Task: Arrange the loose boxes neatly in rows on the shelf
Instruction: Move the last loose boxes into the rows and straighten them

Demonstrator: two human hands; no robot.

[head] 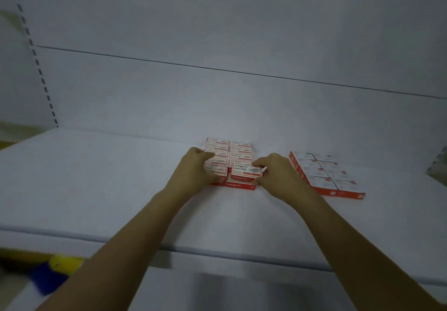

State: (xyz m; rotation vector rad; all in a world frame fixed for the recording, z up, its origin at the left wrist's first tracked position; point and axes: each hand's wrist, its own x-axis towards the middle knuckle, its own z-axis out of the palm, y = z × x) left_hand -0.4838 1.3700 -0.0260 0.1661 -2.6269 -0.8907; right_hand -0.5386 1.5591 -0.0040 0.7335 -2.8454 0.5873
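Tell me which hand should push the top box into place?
Probably the right hand: it pinches the top box at the front of the pile. The left hand holds the pile's left side.

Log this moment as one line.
left hand: holds centre block | right hand: pinches top box | side block: apart, on shelf

Red-and-white boxes (pixel 229 156) on a plain white shelf (pixel 96 177).
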